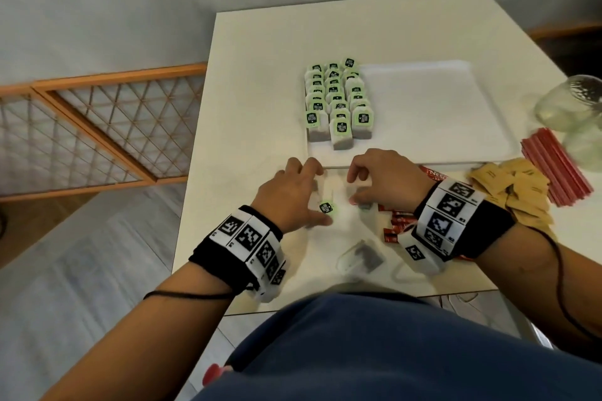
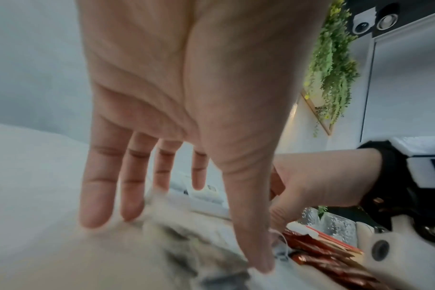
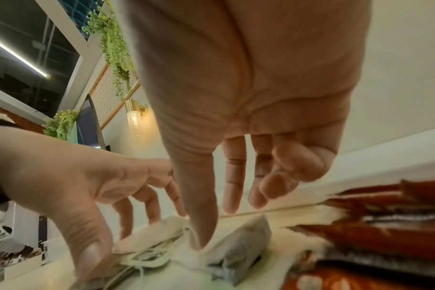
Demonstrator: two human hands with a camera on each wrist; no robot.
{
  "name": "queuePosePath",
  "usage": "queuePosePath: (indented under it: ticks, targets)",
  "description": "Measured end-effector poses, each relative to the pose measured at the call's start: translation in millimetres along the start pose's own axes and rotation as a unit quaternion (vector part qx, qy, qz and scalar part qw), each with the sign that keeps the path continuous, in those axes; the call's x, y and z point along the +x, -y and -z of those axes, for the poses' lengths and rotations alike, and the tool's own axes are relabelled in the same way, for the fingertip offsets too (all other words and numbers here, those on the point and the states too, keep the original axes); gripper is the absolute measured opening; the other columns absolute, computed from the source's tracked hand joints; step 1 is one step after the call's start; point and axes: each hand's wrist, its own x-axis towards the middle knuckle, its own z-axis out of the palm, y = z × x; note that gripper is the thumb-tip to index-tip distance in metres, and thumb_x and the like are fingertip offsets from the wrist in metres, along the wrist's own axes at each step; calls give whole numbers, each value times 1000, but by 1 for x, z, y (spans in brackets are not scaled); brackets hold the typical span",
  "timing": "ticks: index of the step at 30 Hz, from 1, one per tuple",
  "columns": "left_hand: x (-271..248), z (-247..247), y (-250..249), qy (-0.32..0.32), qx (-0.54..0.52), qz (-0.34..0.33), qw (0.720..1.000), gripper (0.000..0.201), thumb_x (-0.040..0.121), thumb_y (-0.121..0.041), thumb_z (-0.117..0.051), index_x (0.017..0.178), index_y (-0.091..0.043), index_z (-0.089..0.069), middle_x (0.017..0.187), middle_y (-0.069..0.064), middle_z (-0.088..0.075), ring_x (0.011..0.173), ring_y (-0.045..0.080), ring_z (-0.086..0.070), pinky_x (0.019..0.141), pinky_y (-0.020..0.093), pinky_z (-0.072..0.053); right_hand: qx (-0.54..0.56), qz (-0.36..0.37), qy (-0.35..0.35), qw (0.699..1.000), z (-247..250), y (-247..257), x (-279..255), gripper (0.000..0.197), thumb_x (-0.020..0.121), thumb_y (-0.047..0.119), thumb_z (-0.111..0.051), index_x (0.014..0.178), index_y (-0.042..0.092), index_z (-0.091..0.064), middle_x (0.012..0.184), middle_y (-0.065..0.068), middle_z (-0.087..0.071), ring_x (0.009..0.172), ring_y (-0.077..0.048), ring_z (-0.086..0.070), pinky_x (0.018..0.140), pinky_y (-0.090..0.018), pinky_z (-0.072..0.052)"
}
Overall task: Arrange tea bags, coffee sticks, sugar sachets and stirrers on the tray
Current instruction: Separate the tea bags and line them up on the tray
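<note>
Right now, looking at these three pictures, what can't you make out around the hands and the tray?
- Head view: red coffee sticks are partly hidden under the right hand.
- Left wrist view: the tea bag beneath the left hand is motion-blurred.
- Head view: the glass jar is cut off by the right edge.
- Tea bag tags on the tray: lettering too small.

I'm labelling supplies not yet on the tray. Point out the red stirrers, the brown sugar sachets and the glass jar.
red stirrers point(image 1: 553, 169): head view, middle of the bundle.
brown sugar sachets point(image 1: 514, 189): head view, centre of the pile.
glass jar point(image 1: 568, 104): head view, on its clear side wall.
</note>
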Motion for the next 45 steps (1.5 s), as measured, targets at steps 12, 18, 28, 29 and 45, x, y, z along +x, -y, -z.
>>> queuePosePath:
  ticks: [12, 18, 28, 29, 45]
  targets:
    - [10, -3, -6, 19, 137, -76, 987, 43, 81, -39, -69, 114, -14, -57, 110, 5, -54, 99, 26, -56, 69, 33, -42, -52, 34, 63, 996, 5, 0, 1, 33, 65, 37, -83, 92, 25, -68, 90, 9, -56, 86, -11, -52, 71, -27, -40]
    - [18, 6, -11, -34, 106, -69, 991, 21, 83, -30, -61, 95, -15, -67, 97, 6, -65, 94, 27, -61, 65, 30, -40, -92, 43, 29, 994, 10, 0, -4, 4, 75, 31, -70, 74, 28, -68, 80, 11, -62, 77, -10, -56, 57, -24, -36]
    - [24, 24, 9, -88, -133, 42, 986, 21, 90, -24, -61, 88, -4, -55, 72, 4, -56, 75, 27, -52, 56, 27, -38, -22, 35, 65, 997, 14, -8, -2, 27, 64, 45, -82, 83, 30, -70, 84, 14, -58, 80, -4, -55, 68, -24, -45]
    - [25, 23, 9, -89, -149, 39, 984, 21, 90, -23, -59, 89, -2, -57, 76, 10, -61, 77, 30, -57, 63, 35, -44, -34, 35, 65, 997, 13, -7, -2, 27, 65, 43, -82, 84, 27, -71, 84, 14, -59, 79, -5, -56, 68, -24, -43]
    - [21, 24, -10, 47, -537, 94, 837, 8, 94, 1, -52, 87, 1, -56, 86, 17, -58, 78, 24, -69, 79, 38, -61, 401, 91, 181, 893, 46, -1, -4, 7, 86, 2, -66, 85, 9, -67, 78, 0, -68, 72, -9, -62, 75, -22, -53]
